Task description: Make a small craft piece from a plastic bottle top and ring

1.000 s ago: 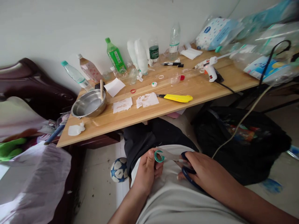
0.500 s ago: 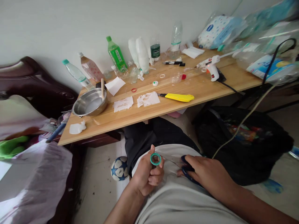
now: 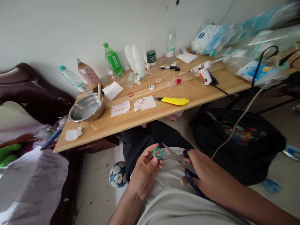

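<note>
Over my lap, my left hand point(image 3: 146, 168) pinches a small green plastic ring point(image 3: 157, 153) between thumb and fingers. It looks like the neck ring or cap of a bottle; which of these I cannot tell. My right hand point(image 3: 203, 168) is closed around the dark blue handles of a pair of scissors point(image 3: 174, 154). The blades are parted and point left towards the ring, close beside it. On the table in front lie a yellow utility knife point(image 3: 175, 101) and two torn pieces of white paper point(image 3: 145, 103).
The wooden table point(image 3: 131, 120) stands ahead, its front edge beyond my lap. On it are a metal bowl point(image 3: 86, 107), a green bottle point(image 3: 113, 58), a glue gun point(image 3: 203, 73) and more bottles. A black bag point(image 3: 236, 150) stands at right; a ball point(image 3: 117, 175) lies on the floor.
My left hand has turned and its fingers have opened out around the ring, which is now tilted. The scissor blades have spread wider. The view has shifted slightly.
</note>
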Tool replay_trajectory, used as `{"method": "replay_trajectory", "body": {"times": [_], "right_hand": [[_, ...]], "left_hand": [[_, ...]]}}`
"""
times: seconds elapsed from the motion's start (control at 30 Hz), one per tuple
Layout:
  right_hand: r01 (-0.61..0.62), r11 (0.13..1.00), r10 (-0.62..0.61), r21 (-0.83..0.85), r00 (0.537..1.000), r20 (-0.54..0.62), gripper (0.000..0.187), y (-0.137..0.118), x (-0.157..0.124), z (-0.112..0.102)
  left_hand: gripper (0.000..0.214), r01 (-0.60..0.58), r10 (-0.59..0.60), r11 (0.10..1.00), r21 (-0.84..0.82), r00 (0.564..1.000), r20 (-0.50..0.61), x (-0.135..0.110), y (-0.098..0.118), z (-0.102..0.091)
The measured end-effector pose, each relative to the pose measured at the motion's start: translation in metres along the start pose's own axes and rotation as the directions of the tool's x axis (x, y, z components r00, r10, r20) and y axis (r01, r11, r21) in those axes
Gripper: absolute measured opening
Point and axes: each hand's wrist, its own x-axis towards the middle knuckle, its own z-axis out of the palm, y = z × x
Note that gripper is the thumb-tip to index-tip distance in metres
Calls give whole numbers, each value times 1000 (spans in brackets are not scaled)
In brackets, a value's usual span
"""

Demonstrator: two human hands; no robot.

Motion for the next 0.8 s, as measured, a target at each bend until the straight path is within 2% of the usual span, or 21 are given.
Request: {"method": "replay_trajectory", "body": {"times": [0.2,0.4,0.63,0.8], "right_hand": [[-8,999,8,-34,1000,-3,33,-4,1,8],[-6,999,5,-32,999,-52,34,-4,2,12],[-20,999,21,26,999,-43,34,-7,4,14],[-61,996,63,66,998,-21,33,-10,5,12]], "left_hand": [[39,-49,53,998,37,992,-116,0,-1,2],[27,-120,122,993,21,978,-169,-1,0,8],[29,-126,114,991,-37,965,-237,1,-2,9],[42,-101,82,993,-59,962,-262,1,0,10]]}}
